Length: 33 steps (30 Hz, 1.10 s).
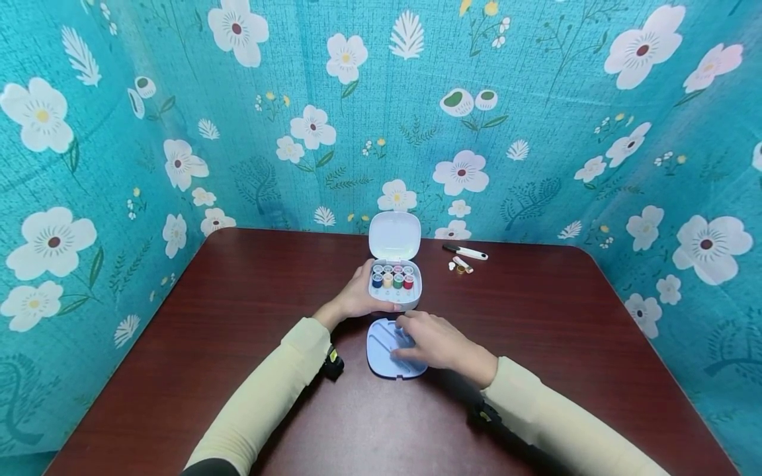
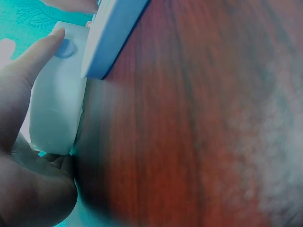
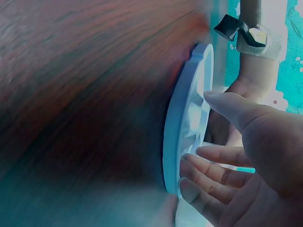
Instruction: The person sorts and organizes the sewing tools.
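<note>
A small white sewing kit box [image 1: 413, 295] stands with its lid [image 1: 395, 236] raised, showing rows of coloured thread spools [image 1: 398, 281]. My left hand [image 1: 356, 297] grips this box, thumb along the front wall and the other fingers round the left side. Nearer to me, a shallow light-blue tray [image 1: 379, 354] with moulded ridges lies on the table. Over the tray's right part is my right hand [image 1: 437, 340], thumb and fingers spread. In the right wrist view its fingertips [image 3: 188, 187] rest at the tray's rim, and the thumb stays apart from them.
Behind the box to the right lie a black-and-white pen-like tool [image 1: 467, 252], a small white-and-brown piece [image 1: 462, 264], a gold-coloured ring [image 1: 461, 270] and white bits [image 1: 451, 266]. A floral curtain [image 1: 351, 152] hangs behind the dark wooden table [image 1: 256, 284].
</note>
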### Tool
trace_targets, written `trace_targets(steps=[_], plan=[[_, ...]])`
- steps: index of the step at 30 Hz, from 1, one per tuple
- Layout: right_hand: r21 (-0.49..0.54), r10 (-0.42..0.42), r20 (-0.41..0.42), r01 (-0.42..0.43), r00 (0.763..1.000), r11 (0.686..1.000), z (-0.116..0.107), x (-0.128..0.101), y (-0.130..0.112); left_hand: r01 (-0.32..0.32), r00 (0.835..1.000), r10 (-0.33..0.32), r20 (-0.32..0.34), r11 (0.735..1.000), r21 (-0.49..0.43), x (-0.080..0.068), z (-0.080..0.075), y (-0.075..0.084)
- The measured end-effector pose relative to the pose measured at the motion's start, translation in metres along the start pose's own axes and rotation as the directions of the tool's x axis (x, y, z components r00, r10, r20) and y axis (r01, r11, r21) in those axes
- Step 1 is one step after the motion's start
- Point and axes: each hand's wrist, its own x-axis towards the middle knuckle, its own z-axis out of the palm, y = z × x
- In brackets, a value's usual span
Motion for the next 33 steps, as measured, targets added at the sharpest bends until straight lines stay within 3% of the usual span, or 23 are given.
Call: trace_targets(steps=[8, 18, 33], plan=[[-0.078, -0.037, 0.014, 0.038, 0.999, 0.996, 0.008, 0.004, -0.007, 0.012, 1.000, -0.012, 0.004, 1.000, 0.002, 0.001, 0.001, -0.001], [-0.078, -0.113, -0.008, 0.112, 0.994, 0.991, 0.010, 0.011, -0.003, 0.000, 1.000, 0.000, -0.009, 1.000, 0.011, 0.005, 0.001, -0.001], [0.003, -0.068, -0.009, 0.068, 0.998, 0.998, 0.012, 0.023, 0.000, 0.016, 1.000, -0.016, 0.005, 1.000, 0.023, 0.005, -0.002, -0.003]])
